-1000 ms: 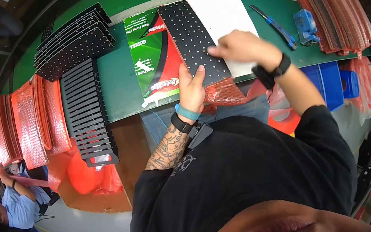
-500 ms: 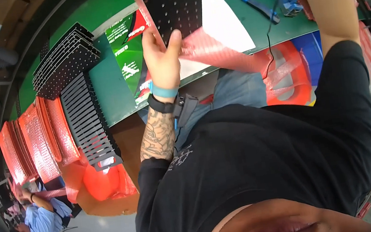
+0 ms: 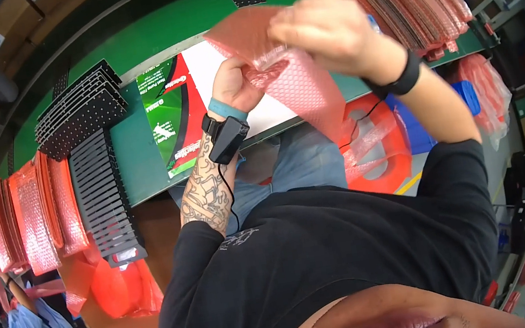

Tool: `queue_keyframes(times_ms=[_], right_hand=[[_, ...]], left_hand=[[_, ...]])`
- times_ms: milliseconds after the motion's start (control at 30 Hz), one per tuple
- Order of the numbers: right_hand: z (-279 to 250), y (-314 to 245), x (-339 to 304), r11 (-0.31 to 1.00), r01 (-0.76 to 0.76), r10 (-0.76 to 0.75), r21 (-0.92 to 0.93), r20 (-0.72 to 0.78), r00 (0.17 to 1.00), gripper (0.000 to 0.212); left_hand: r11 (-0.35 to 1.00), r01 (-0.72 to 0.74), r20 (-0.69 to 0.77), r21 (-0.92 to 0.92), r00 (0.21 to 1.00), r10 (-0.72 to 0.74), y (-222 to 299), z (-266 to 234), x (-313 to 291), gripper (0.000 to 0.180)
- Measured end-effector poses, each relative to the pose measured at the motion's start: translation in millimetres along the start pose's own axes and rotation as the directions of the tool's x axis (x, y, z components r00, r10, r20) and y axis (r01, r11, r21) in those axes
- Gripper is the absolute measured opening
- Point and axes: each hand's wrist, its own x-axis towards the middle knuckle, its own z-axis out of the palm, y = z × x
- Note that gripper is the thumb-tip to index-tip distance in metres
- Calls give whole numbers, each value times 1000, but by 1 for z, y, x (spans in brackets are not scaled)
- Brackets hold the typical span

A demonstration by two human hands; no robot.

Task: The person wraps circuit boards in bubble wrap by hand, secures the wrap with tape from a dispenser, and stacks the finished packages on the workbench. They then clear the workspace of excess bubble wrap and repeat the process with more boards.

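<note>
The left forearm (image 3: 202, 192), tattooed, rises toward half past twelve from a bent elbow. The left hand (image 3: 236, 88) lies just before twelve o'clock in the view, turned toward two, its fingers curled in a grip and partly hidden. The right forearm (image 3: 438, 104) angles toward eleven from an elbow out at three. Its wrist (image 3: 384, 59) bends so the right hand (image 3: 336, 29), at one o'clock, reaches toward ten, knuckles uppermost, fingers folded in a pinch.

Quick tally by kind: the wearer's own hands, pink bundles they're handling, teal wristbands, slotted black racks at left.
Left hand and right hand: 2
Pink bundle: 1
Teal wristband: 1
Slotted rack: 1
Total: 5
</note>
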Motion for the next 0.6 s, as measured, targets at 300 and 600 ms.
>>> queue_keyframes(times_ms=[300, 600], right_hand=[[75, -55, -62, 971, -214, 214, 109, 17, 977, 26], [96, -84, -80, 881, -471, 434, 53, 305, 847, 46]], left_hand=[[999, -29, -268, 36, 963, 38, -38, -13, -58, 46], [955, 46, -187, -294, 977, -105, -28, 12, -82, 44]])
